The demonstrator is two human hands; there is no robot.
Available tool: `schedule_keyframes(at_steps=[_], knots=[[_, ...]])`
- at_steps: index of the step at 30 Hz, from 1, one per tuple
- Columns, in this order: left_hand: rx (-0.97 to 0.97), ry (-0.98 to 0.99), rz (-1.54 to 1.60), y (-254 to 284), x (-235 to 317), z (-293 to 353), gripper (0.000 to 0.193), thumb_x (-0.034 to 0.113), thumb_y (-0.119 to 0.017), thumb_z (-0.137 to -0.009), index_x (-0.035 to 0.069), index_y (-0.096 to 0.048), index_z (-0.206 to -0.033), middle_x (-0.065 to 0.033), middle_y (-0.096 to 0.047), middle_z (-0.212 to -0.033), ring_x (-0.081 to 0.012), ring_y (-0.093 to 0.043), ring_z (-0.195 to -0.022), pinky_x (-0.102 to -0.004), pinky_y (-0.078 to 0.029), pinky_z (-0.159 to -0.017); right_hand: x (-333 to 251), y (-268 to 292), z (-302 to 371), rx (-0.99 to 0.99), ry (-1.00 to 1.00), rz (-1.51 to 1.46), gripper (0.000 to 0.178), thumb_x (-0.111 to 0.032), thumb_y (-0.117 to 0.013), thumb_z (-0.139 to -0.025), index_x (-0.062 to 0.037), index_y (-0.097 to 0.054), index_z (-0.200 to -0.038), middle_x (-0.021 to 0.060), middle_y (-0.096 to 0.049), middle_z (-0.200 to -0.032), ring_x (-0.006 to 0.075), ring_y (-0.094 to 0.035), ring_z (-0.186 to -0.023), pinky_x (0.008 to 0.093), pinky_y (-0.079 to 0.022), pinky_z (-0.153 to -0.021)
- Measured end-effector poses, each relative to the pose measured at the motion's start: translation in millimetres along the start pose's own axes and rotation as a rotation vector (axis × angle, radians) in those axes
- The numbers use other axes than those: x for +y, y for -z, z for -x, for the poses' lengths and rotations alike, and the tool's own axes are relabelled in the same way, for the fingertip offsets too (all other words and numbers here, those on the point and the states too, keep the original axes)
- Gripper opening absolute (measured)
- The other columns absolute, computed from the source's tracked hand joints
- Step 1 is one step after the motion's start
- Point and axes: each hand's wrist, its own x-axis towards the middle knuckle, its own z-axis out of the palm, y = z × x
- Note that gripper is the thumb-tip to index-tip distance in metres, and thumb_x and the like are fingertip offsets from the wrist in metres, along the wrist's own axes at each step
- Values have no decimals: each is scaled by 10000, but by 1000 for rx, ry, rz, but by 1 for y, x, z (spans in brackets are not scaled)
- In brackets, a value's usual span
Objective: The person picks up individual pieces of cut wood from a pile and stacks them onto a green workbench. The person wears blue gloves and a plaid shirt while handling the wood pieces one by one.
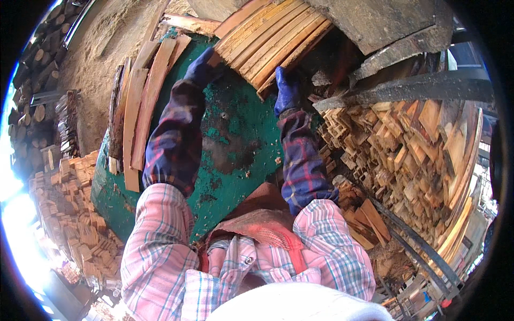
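Observation:
A bundle of sawn wooden slats [273, 40], laid side by side, lies tilted at the far edge of the green worktable [235, 176]. My left hand [201, 68], in a blue glove, grips the bundle's near left corner, its fingers partly hidden under the wood. On the near right side my right hand [287, 92], gloved the same way, holds the bundle with the thumb pointing up along the outer slat. Several loose slats [144, 107], some with bark, lie along the table's left side near my left forearm.
A heap of cut wood pieces [396, 139] fills the right, beneath a metal beam [412, 88]. More cut pieces [80, 214] are piled at the left, with stacked logs [40, 96] farther off. Sawdust [107, 64] covers ground beyond the table. A metal plate [380, 21] stands far right.

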Motion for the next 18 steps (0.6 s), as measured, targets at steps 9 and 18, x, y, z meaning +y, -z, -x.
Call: schedule_keyframes(at_steps=[9, 18], knots=[[58, 846, 963, 109, 25, 225, 502, 411, -585, -841, 55, -476, -1178, -105, -584, -867, -208, -580, -715, -322, -491, -627, 101, 48, 149, -291, -177, -192, 560, -357, -713, -745, -17, -533, -1152, 75, -570, -1061, 201, -537, -963, 342, -452, -836], [29, 499, -759, 139, 95, 434, 682, 415, -701, -631, -1, -509, -1135, -234, -589, -1010, -370, -572, -942, -430, -455, -824, 181, 76, 352, -127, -473, -514, 509, -326, -680, -777, -11, -537, -1149, 71, -577, -1025, 215, -555, -941, 330, -441, -861]])
